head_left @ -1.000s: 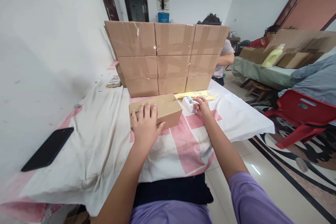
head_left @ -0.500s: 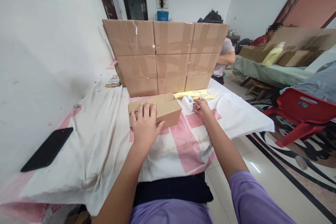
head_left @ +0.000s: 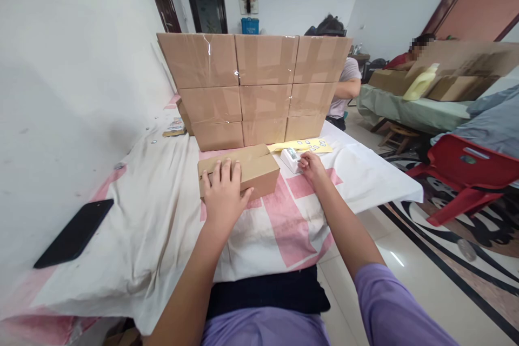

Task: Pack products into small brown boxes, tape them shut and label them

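- A cardboard box [head_left: 261, 168] lies on the cloth-covered surface [head_left: 170, 227], set back from the middle of the near edge, its long side facing the person.
- The left hand [head_left: 222, 189] lies on the box's left half, fingers spread across the top and thumb reaching over the front side; it presses flat rather than closing around anything.
- The right hand [head_left: 311, 166] is at the right side of a small white device [head_left: 288, 160], thumb and fingers bent together near it; whether they pinch something thin is too small to make out.
- The white device sits just beside the box's right end, between it and the surface's right edge.
- A yellow sheet [head_left: 302, 146] with small outlined marks lies behind the device, stretching toward the right edge.
- A stack of cartons [head_left: 265, 97], three rows of three across its front, stands behind the box, wrapped in clear tape.
- A black phone [head_left: 75, 232] lies by the left edge, along the wall.
- A small packet [head_left: 175, 127] lies beyond the phone, left of the stack.
- Past the right edge are a red chair [head_left: 472, 162] and a green-covered table [head_left: 425, 113] bearing a yellow bottle [head_left: 421, 82].
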{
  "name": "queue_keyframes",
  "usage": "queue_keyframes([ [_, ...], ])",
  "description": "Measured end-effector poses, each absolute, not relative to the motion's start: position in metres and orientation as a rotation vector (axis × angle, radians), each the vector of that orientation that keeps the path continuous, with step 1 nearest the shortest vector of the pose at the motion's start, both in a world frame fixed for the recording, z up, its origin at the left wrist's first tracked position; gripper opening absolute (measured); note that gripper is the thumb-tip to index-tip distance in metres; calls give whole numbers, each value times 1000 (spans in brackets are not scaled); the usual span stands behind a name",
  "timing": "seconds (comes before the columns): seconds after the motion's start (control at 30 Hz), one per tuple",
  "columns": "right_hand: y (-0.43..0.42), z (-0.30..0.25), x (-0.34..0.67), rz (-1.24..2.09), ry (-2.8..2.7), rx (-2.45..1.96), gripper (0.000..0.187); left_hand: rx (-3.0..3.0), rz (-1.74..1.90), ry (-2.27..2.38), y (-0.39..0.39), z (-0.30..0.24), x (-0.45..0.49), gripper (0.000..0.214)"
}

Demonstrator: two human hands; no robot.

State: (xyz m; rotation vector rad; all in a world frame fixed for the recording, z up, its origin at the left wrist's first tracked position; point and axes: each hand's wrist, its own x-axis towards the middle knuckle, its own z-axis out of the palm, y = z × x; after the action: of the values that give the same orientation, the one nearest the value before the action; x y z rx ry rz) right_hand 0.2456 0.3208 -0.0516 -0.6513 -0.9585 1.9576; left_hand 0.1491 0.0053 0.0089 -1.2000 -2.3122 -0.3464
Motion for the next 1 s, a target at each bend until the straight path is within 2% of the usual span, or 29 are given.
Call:
queue_keyframes([
  [0.17,320,-52,247,1937,-948,-704,29,-1197,-333,-2311,5,9,150,66],
  [0.5,317,-47,251,1934,-971,-667,35,-1207,-363,-2322,4,9,151,67],
  [0.7,318,-44,253,1942,-1026,-683,30,-1205,-367,-2308,3,8,152,66],
  [1.0,319,-35,281,1909,-1297,-795,39,-1202,-362,-2308,3,9,149,65],
])
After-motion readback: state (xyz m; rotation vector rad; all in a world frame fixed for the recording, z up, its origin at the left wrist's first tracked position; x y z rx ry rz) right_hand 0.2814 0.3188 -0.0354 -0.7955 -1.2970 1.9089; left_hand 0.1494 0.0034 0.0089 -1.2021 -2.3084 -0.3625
